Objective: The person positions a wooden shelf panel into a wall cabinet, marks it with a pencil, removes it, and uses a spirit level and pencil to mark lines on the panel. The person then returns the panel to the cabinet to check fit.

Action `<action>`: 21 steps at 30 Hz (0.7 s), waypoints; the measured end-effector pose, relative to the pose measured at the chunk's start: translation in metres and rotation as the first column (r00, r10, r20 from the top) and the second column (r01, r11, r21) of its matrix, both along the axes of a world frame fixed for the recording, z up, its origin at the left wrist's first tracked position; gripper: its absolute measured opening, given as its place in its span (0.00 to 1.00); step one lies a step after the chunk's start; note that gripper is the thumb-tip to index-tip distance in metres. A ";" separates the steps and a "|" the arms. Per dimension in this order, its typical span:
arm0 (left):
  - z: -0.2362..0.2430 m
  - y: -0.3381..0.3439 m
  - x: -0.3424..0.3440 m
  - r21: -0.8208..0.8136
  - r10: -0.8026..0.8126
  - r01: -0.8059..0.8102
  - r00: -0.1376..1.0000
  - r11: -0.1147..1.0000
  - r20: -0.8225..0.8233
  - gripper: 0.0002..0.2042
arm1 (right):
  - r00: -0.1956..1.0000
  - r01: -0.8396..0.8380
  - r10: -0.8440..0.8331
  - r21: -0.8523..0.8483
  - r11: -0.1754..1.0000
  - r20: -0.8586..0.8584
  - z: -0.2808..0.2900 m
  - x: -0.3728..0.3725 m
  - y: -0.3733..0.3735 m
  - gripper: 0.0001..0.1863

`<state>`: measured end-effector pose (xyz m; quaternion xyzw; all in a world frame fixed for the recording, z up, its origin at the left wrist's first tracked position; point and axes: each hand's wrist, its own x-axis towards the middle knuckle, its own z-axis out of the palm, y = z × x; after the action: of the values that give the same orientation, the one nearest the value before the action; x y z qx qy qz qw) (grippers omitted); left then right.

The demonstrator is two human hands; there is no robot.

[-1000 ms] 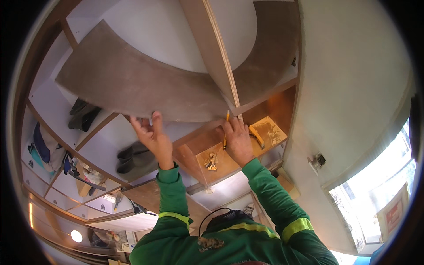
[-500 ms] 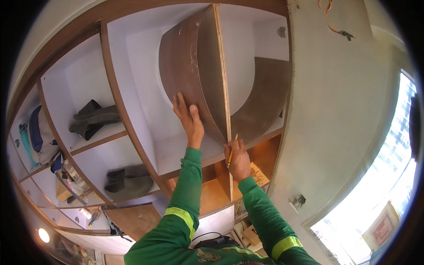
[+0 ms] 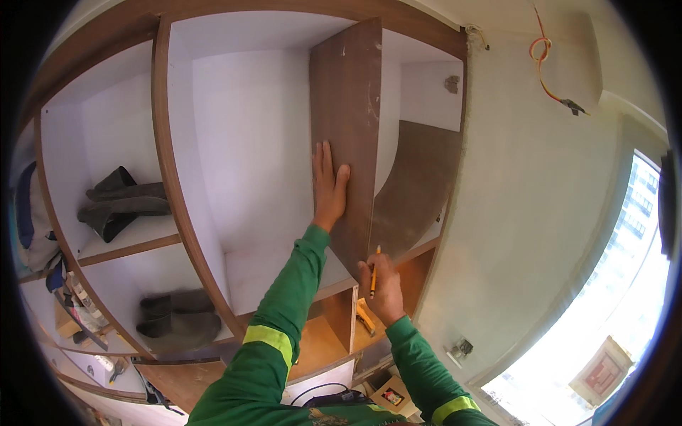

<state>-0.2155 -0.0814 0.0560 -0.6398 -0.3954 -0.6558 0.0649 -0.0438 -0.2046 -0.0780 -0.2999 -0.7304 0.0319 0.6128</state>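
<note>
An upright brown board (image 3: 355,99) stands in the large white cupboard compartment (image 3: 241,128). My left hand (image 3: 328,181) lies on its face with the fingers extended, the thumb a little apart. At the board's lower right edge my right hand (image 3: 383,290) holds a yellow pencil (image 3: 375,263) upright in closed fingers. A curved dark brown board (image 3: 419,170) shows to the right, behind the upright one, which hides part of it. Below my right hand, a yellow-handled tool (image 3: 365,317) lies in a lower wooden compartment (image 3: 320,344).
Compartments at left hold black boots (image 3: 124,202), grey boots (image 3: 177,321) and bags (image 3: 32,213). A loose brown panel (image 3: 177,380) is low at left. Wires (image 3: 547,85) hang from the wall at upper right, above a bright window (image 3: 590,298). An open electrical box (image 3: 462,349) is on the wall.
The curved board near my left hand has swung from lying across the compartment to standing upright against the divider. My left hand has moved up onto its face; my right hand still holds the pencil.
</note>
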 end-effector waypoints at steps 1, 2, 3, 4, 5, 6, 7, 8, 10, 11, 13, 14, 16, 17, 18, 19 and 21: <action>0.003 0.008 -0.004 0.025 -0.006 0.006 1.000 1.000 0.007 0.38 | 0.998 0.055 -0.055 0.020 0.998 0.000 0.005 0.000 0.001 0.12; 0.006 0.017 -0.009 0.051 -0.014 0.013 1.000 0.999 0.014 0.38 | 0.994 0.111 -0.111 0.042 0.993 0.000 0.012 0.000 0.002 0.13; 0.019 0.022 -0.012 0.090 -0.024 0.022 1.000 0.996 0.020 0.38 | 0.986 0.157 -0.163 0.115 0.981 0.043 0.035 0.001 0.005 0.15; 0.033 0.024 -0.018 0.139 -0.037 0.037 0.999 0.990 -0.002 0.37 | 0.974 0.195 -0.211 0.180 0.964 0.077 0.063 -0.003 0.007 0.18; 0.045 0.027 -0.024 0.178 -0.049 0.053 0.998 0.983 -0.027 0.36 | 0.982 0.175 -0.186 0.208 0.962 0.038 0.094 -0.011 0.005 0.19; 0.055 0.031 -0.029 0.216 -0.065 0.074 0.997 0.973 -0.048 0.36 | 0.986 0.159 -0.164 0.237 0.959 0.003 0.127 -0.018 0.010 0.21; 0.071 0.031 -0.031 0.231 -0.070 0.082 0.996 0.970 -0.062 0.35 | 0.973 0.217 -0.229 0.370 0.903 -0.012 0.161 -0.022 0.024 0.22; 0.088 0.030 -0.029 0.249 -0.085 0.100 0.994 0.963 -0.069 0.34 | 0.953 0.275 -0.301 0.499 0.822 -0.029 0.195 -0.023 0.038 0.22; 0.119 0.028 -0.022 0.285 -0.092 0.114 0.992 0.952 -0.091 0.33 | 0.935 0.329 -0.345 0.554 0.765 -0.078 0.261 -0.023 0.055 0.22; 0.133 0.027 -0.018 0.302 -0.082 0.111 0.991 0.947 -0.106 0.32 | 0.969 0.239 -0.239 0.458 0.856 -0.058 0.291 -0.023 0.050 0.19; 0.162 0.021 -0.016 0.345 -0.078 0.117 0.989 0.931 -0.124 0.31 | 0.994 0.106 -0.087 0.342 0.934 -0.069 0.335 -0.023 0.054 0.17; 0.175 0.017 -0.016 0.364 -0.083 0.123 0.989 0.923 -0.124 0.30 | 0.996 0.068 -0.042 0.326 0.943 -0.084 0.350 -0.023 0.060 0.16; 0.181 0.012 -0.019 0.385 -0.108 0.147 0.987 0.911 -0.121 0.28 | 0.991 0.006 0.033 0.295 0.955 -0.129 0.356 -0.030 0.066 0.16; 0.182 0.010 -0.020 0.392 -0.129 0.165 0.985 0.905 -0.118 0.27 | 0.985 -0.016 0.064 0.286 0.958 -0.159 0.355 -0.033 0.066 0.17; 0.181 0.011 -0.020 0.402 -0.153 0.187 0.981 0.896 -0.117 0.26 | 0.978 -0.035 0.091 0.281 0.959 -0.190 0.354 -0.034 0.065 0.17; 0.175 0.015 -0.021 0.417 -0.171 0.209 0.977 0.885 -0.126 0.25 | 0.977 -0.035 0.092 0.284 0.958 -0.190 0.351 -0.035 0.067 0.17; 0.161 0.021 -0.022 0.450 -0.205 0.252 0.967 0.857 -0.150 0.23 | 0.977 -0.034 0.094 0.294 0.955 -0.193 0.347 -0.036 0.068 0.17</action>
<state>-0.2373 -0.0607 0.2174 -0.6789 -0.1441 -0.7026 0.1571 -0.0799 -0.1368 0.2690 -0.1784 -0.6697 -0.0244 0.7205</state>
